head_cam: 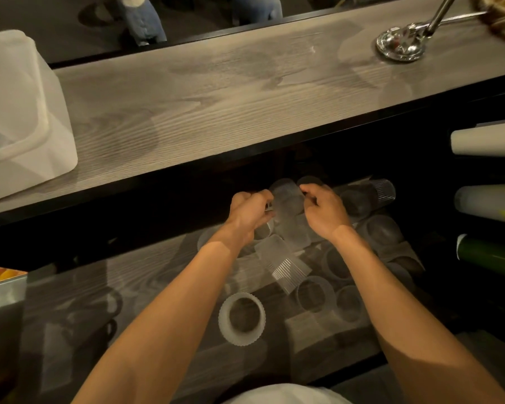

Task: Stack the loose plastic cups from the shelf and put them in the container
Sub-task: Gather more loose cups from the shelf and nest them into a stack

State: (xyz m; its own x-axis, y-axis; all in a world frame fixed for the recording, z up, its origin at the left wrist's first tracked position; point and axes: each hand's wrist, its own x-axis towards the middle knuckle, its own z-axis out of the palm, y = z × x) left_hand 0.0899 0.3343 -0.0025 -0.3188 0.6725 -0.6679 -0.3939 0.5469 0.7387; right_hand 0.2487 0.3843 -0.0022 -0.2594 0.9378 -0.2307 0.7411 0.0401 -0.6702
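Several clear ribbed plastic cups lie loose on the lower wooden shelf [146, 290] under the counter. My left hand [250, 215] and my right hand [324, 209] both grip a stack of clear cups [287, 205] held between them above the shelf. A tipped cup [283, 265] lies just below the hands, and an upright frosted cup [242, 319] stands nearer me. More cups [365, 196] lie on their sides at the right. The translucent plastic container [21, 118] sits on the counter top at the far left.
The wooden counter [216, 106] runs across the view above the shelf. A chrome stand base [400, 43] sits at its back right. Rolled sheets [487, 199] are stacked on the right of the shelf. A metal box [3, 287] stands at the left edge.
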